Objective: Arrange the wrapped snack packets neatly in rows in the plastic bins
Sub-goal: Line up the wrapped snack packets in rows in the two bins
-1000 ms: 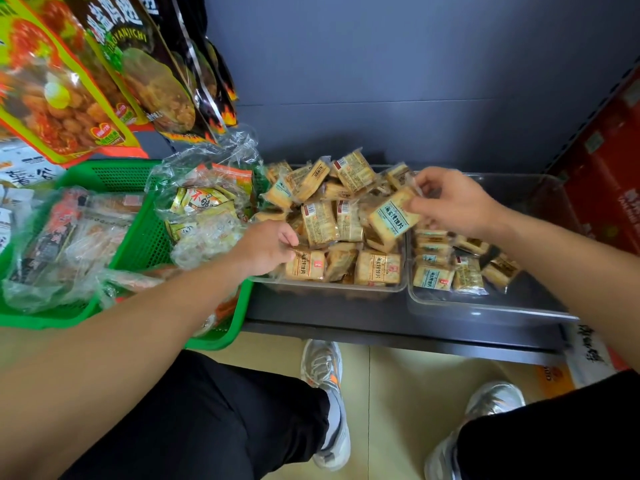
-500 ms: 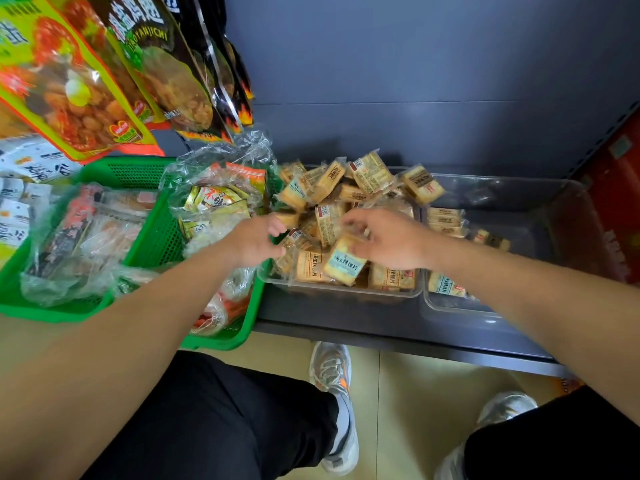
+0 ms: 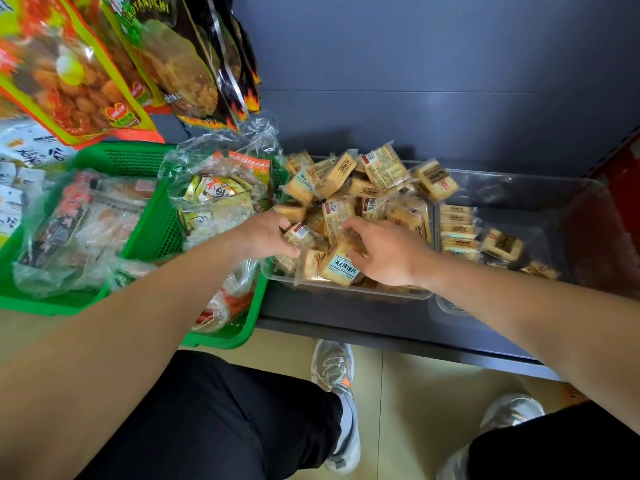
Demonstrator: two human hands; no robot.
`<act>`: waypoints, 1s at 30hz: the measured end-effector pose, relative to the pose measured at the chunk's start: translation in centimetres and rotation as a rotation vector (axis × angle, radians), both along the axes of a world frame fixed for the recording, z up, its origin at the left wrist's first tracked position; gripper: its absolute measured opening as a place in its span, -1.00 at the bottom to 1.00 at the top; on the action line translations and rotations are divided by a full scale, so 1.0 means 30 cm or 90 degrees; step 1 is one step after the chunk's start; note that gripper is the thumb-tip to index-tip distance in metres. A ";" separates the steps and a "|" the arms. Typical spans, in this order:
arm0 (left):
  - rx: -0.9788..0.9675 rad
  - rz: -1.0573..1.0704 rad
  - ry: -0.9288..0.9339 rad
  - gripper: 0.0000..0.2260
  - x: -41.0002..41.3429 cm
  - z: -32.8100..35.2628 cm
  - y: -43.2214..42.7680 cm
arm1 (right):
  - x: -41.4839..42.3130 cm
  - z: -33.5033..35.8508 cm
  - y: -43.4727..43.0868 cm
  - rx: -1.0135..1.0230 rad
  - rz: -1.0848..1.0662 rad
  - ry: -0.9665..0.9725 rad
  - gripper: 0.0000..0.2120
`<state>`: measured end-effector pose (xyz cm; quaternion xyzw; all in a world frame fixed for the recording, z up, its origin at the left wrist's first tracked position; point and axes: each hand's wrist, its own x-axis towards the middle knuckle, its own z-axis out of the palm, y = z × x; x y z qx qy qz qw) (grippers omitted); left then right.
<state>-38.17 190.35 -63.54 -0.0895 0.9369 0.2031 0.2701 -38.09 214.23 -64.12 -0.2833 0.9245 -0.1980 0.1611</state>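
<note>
Head view, frame centre: left hand (image 3: 266, 237) grips a red-labelled tan packet (image 3: 299, 233), right hand (image 3: 384, 258) a blue-labelled tan packet (image 3: 341, 270), in the heaped clear plastic bin (image 3: 381, 293); the part-filled clear plastic bin (image 3: 540, 209) lies toward frame right, nearer the right hand.

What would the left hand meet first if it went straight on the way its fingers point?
The loose snack packets heaped in the left clear bin; the left hand holds one. The right hand lies just beyond, depth unclear.
</note>
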 end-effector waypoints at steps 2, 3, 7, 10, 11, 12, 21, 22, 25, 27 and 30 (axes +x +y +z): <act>0.025 0.015 0.023 -0.52 -0.001 0.006 -0.002 | -0.001 0.001 0.001 0.003 -0.001 0.002 -0.63; 0.035 0.016 0.038 -0.58 0.004 0.008 0.001 | -0.002 0.002 0.001 0.005 -0.002 0.002 -0.62; 0.040 0.023 0.115 -0.67 -0.001 0.016 -0.012 | -0.003 0.005 0.004 0.003 -0.008 0.009 -0.61; 0.095 0.112 0.199 -0.75 -0.018 0.044 -0.067 | -0.005 0.007 0.009 0.005 -0.009 0.015 -0.64; 0.111 0.125 0.210 -0.77 -0.020 0.047 -0.084 | -0.007 0.006 0.013 0.009 -0.010 0.013 -0.65; 0.121 0.124 0.207 -0.78 -0.018 0.046 -0.095 | -0.009 0.006 0.017 0.011 -0.013 0.010 -0.66; 0.138 0.126 0.226 -0.81 -0.010 0.044 -0.133 | -0.024 0.025 0.024 0.013 -0.032 -0.011 -0.67; 0.152 0.132 0.229 -0.80 -0.010 0.044 -0.138 | -0.025 0.033 0.024 -0.004 -0.038 -0.011 -0.68; 0.170 0.124 0.216 -0.78 -0.001 0.048 -0.133 | -0.034 0.064 0.029 -0.114 -0.087 -0.015 -0.71; 0.146 0.084 0.192 -0.79 0.005 0.039 -0.119 | -0.047 0.092 0.045 -0.195 -0.145 -0.002 -0.71; 0.089 0.014 0.139 -0.80 0.014 0.024 -0.076 | -0.079 0.138 0.092 -0.275 -0.231 0.036 -0.67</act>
